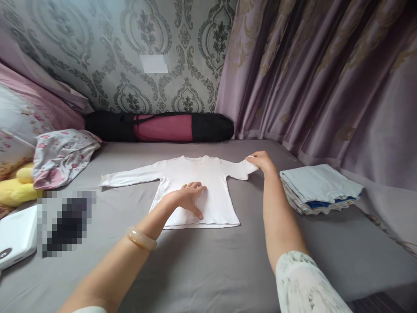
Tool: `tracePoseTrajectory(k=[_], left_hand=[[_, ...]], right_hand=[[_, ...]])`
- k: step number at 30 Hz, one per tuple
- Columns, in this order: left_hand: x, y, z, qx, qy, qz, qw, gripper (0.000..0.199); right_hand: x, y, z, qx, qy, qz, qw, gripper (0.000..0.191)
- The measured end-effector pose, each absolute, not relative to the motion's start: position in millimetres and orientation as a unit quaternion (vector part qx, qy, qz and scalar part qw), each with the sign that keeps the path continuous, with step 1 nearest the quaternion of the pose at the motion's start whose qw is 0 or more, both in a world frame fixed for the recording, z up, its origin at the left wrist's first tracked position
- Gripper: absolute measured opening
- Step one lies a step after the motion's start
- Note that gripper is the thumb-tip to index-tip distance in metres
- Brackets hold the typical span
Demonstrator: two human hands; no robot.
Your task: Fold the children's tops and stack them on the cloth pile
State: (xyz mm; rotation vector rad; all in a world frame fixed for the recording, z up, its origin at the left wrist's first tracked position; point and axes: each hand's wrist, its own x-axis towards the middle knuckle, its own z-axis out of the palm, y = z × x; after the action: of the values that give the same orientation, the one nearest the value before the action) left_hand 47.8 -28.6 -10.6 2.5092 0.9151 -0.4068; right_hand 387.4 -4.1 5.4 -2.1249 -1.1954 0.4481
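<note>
A white long-sleeved shirt (211,178) lies spread out on the grey bed sheet (208,265), its neckline away from me and its hem toward me. Over the lower front of the shirt is my left hand (190,199), with its thumb and fingers apart and nothing held. My right hand (262,161) grips the cuff end of the sleeve on the right, which is bent and partly lifted. The left sleeve stretches out flat to the side. My right fingertips are partly hidden behind the hand.
A stack of folded clothes (322,187) sits at the right. Against the wall lies a long black and maroon bag (163,127). At left are a crumpled printed cloth (65,156), a yellow plush toy (19,189) and a white device (19,237). Purple curtains (309,78) hang behind.
</note>
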Motion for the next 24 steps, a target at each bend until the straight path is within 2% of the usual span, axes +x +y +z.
tracePoseTrajectory(k=[3, 6, 9, 12, 15, 19, 24], left_hand=[[48, -28, -13, 0.911, 0.325, -0.142, 0.211, 0.116], [46, -25, -17, 0.917, 0.317, -0.122, 0.209, 0.108], [45, -17, -18, 0.916, 0.324, -0.086, 0.22, 0.085], [49, 1, -21, 0.917, 0.317, -0.021, 0.241, 0.055], [62, 25, -29, 0.912, 0.316, 0.048, 0.259, 0.039], [94, 53, -41, 0.9, 0.335, 0.12, 0.25, 0.034], [139, 79, -54, 0.899, 0.341, 0.139, 0.239, 0.05]], right_hand=[[365, 2, 9, -0.736, -0.35, 0.27, 0.513, 0.012], [347, 6, 13, -0.643, -0.267, 0.368, 0.616, 0.015], [341, 7, 13, -0.586, -0.282, 0.416, 0.636, 0.018], [345, 5, 8, -0.571, -0.332, 0.408, 0.63, 0.024], [352, 4, 2, -0.578, -0.356, 0.385, 0.625, 0.032], [363, 3, -4, -0.586, -0.356, 0.365, 0.63, 0.039], [375, 1, -6, -0.561, -0.311, 0.357, 0.679, 0.041]])
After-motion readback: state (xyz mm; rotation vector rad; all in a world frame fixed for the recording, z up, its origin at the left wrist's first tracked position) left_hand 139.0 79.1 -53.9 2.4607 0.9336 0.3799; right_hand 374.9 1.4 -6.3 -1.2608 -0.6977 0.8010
